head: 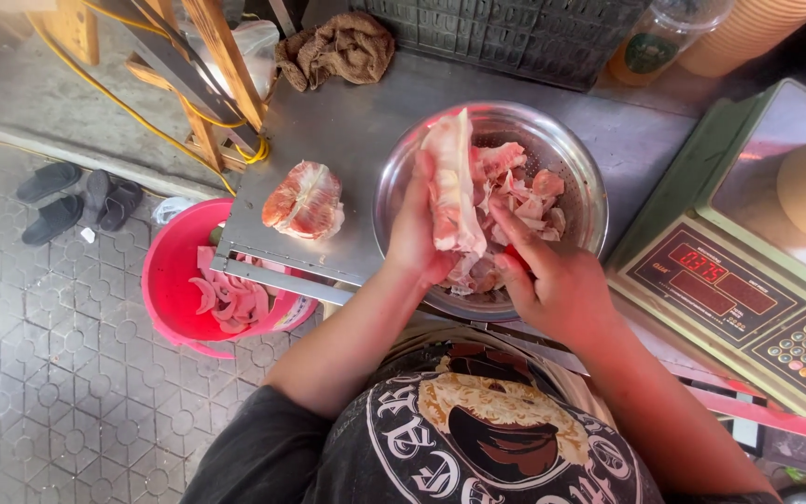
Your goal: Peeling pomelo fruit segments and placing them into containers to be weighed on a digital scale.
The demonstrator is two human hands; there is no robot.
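black shirt cloth [478,448] with a round picture on it is sitting closest to us, and the bottom edge is cutting it off. both arms are reaching up from it over a grey metal table [347,140].

a big silver bowl with holes [576,177] is sitting on that table. pink and white fruit pieces [524,187] are lying inside it, but the hands are hiding the ones nearest us.

the left hand [414,233] is closing around a long fruit wedge [452,182], holding it upright over the bowl. the right hand [557,280] is curling in and pinching the lower side of the same wedge. something small and red is peeking out under its fingers [515,229], and it is too hidden to tell what it is.

a green weighing scale [748,299] is running off the right edge. a peeled pink fruit half [305,201] is resting on the table, well apart from the bowl. a red bucket [165,280] is standing on the floor below, partly tucked under the table, with peel scraps [230,299] inside. a brown rag [338,47] is lying at the back. dark slippers [76,201] are looking blurry on the tiles.
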